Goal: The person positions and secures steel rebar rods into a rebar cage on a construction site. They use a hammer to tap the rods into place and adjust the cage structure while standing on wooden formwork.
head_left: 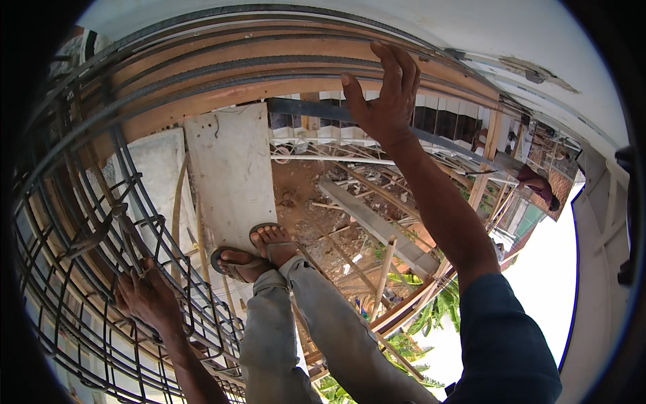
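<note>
At the left, my left hand (149,296) is closed around the lower handle of what looks like a pair of pincers (120,214), its fingers partly hidden. The tool's dark metal head lies among the bars of a rebar cage (87,323), which has long curved rods crossed by square stirrups. Up at the top, my right hand (390,94) is raised with thumb and fingers apart, holding nothing. Its fingertips overlap the long ribbed steel bars (269,64); whether they touch is unclear. Behind those bars runs a brown wooden board (222,91).
My sandalled feet stand on a pale plank (232,175). Below lies brown ground (303,195) with scattered timber and a long grey beam (377,225). A wooden post (486,161) rises at the right, with a person in maroon (536,185) farther off. A white wall (538,40) borders the bars.
</note>
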Action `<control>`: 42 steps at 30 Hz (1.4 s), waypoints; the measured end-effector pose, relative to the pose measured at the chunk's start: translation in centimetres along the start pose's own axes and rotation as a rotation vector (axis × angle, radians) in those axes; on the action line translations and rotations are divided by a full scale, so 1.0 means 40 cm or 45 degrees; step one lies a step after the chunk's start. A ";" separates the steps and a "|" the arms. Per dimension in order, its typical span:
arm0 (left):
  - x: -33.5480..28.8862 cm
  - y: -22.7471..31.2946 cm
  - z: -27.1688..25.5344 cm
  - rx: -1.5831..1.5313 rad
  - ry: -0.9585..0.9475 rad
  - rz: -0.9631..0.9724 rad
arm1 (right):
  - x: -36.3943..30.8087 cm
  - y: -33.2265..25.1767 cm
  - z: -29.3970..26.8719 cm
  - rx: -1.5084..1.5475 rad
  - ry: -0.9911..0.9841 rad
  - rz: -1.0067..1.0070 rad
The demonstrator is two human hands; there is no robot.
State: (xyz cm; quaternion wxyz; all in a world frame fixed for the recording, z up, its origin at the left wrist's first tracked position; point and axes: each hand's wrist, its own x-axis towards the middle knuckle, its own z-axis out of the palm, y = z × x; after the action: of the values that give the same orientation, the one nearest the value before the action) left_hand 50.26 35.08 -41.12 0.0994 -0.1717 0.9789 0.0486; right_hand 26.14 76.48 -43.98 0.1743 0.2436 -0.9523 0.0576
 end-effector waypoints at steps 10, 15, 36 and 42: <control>-0.004 -0.005 0.003 -0.085 0.052 -0.002 | 0.253 -0.048 0.079 -0.292 -0.780 -0.201; -0.009 -0.012 0.007 -0.081 -0.018 -0.048 | 0.233 -0.032 0.121 -0.238 -0.622 -0.186; -0.018 -0.023 0.028 -0.491 0.206 -0.280 | 0.222 -0.006 0.169 0.020 -0.452 -0.233; -0.024 -0.016 0.051 -0.585 0.269 -0.505 | 0.207 0.022 0.177 0.064 -0.517 -0.252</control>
State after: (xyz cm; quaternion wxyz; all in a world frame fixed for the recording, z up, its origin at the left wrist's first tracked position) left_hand 51.73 35.05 -42.94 -0.0368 -0.3812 0.8947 0.2301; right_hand 16.76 72.20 -47.63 -0.0222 0.3467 -0.9376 0.0136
